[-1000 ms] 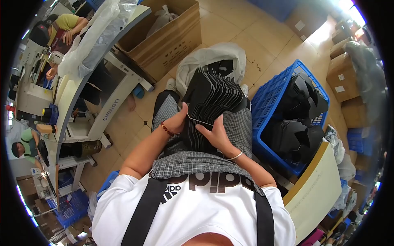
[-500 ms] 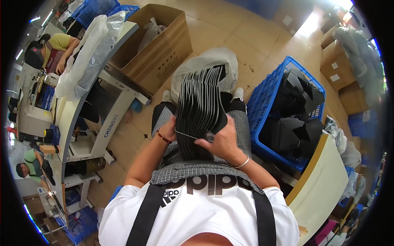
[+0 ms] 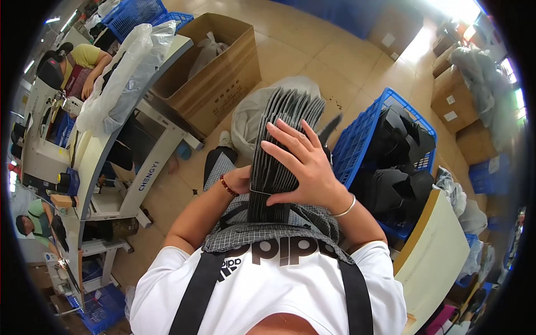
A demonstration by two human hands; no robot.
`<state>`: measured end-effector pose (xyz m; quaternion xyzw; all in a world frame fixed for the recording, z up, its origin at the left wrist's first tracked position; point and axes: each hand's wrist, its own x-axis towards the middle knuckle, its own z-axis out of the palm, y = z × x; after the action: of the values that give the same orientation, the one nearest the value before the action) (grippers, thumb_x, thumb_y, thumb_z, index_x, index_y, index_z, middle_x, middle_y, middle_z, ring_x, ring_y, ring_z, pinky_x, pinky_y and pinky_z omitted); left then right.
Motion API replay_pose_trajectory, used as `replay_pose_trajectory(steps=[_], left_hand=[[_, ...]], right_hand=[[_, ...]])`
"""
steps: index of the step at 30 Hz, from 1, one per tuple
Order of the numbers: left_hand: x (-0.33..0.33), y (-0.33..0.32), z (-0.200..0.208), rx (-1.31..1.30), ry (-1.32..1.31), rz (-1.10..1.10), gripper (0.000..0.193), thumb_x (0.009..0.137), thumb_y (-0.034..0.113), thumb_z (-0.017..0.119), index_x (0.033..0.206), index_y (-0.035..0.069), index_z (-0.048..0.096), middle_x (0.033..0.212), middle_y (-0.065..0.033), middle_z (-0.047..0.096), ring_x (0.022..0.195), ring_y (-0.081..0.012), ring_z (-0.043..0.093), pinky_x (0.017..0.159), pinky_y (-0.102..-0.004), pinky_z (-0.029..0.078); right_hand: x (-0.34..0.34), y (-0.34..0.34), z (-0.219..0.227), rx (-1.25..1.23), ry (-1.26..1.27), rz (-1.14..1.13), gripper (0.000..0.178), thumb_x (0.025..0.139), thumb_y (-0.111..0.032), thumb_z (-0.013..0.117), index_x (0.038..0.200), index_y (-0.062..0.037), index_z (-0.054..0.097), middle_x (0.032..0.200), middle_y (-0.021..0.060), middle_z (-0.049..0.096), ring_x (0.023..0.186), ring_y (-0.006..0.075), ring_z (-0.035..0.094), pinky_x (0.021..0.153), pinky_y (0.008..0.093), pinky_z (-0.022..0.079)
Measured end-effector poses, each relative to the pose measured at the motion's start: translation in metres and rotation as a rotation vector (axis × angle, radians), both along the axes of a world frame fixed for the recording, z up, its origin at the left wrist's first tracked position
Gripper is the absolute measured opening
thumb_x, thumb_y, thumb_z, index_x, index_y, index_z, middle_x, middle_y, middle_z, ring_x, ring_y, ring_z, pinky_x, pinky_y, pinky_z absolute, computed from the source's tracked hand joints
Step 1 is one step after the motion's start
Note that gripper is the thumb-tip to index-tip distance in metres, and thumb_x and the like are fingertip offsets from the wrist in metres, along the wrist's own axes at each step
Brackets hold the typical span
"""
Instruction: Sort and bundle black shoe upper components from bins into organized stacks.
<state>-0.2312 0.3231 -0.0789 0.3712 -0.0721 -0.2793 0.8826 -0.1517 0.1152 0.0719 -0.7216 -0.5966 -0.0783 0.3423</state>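
A thick stack of flat black pieces with pale edges stands out from my lap, a thin light band running across its near part. My left hand grips the stack's left side near that band; its fingertips are hidden behind the pieces. My right hand is open, fingers spread, its palm against the stack's right side and its thumb near the band. Beneath the far end lies a whitish plastic bag on the floor, partly covered by the stack. A grey checked apron covers my lap.
To the right stands a blue plastic crate holding folded black pieces, beside a pale tabletop. A large cardboard box sits front left. Sewing-machine tables line the left, with a person working there.
The stack has shifted right and tilted more upright, its pieces drawn closer together. My right hand has moved from gripping the lower right edge to lying spread against the side.
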Motion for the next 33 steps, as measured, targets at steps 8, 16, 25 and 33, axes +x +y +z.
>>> replay_pose_trajectory(steps=[8, 16, 25, 33], left_hand=[[0.015, 0.032, -0.003, -0.079, -0.087, -0.131, 0.101, 0.075, 0.056, 0.073, 0.148, 0.004, 0.027, 0.151, -0.0125, 0.033, 0.138, -0.0246, 0.035, 0.114, -0.0443, 0.029], [0.063, -0.012, 0.008, -0.075, -0.503, 0.224, 0.091, 0.086, 0.061, 0.056, 0.152, 0.012, 0.017, 0.157, -0.0106, 0.021, 0.144, -0.0263, 0.024, 0.118, -0.0435, 0.019], [0.050, 0.029, -0.033, 0.654, -1.008, 0.566, 0.070, 0.097, 0.040, 0.046, 0.153, 0.014, 0.013, 0.158, -0.0111, 0.018, 0.144, -0.0248, 0.024, 0.117, -0.0435, 0.021], [0.019, 0.051, -0.020, 0.112, -0.061, 0.252, 0.070, 0.092, 0.029, 0.061, 0.149, 0.009, 0.026, 0.152, -0.0096, 0.033, 0.138, -0.0231, 0.037, 0.112, -0.0420, 0.034]], right_hand=[[-0.008, -0.009, -0.013, 0.224, 0.020, -0.079, 0.056, 0.070, -0.028, 0.079, 0.118, -0.0062, 0.060, 0.126, 0.0121, 0.060, 0.121, 0.0307, 0.056, 0.104, 0.0487, 0.040], [-0.033, -0.005, 0.015, 0.039, -0.181, -0.056, 0.090, 0.060, -0.047, 0.077, 0.140, -0.0219, 0.045, 0.148, 0.0151, 0.036, 0.135, 0.0311, 0.037, 0.110, 0.0543, 0.029], [-0.023, 0.016, -0.029, 0.011, -0.196, -0.353, 0.094, 0.058, -0.050, 0.079, 0.137, -0.0135, 0.045, 0.144, 0.0194, 0.040, 0.130, 0.0355, 0.043, 0.103, 0.0561, 0.037], [-0.021, 0.016, -0.035, 0.088, -0.175, -0.058, 0.082, 0.063, -0.042, 0.077, 0.133, -0.0093, 0.050, 0.142, 0.0147, 0.045, 0.128, 0.0292, 0.047, 0.113, 0.0483, 0.028]])
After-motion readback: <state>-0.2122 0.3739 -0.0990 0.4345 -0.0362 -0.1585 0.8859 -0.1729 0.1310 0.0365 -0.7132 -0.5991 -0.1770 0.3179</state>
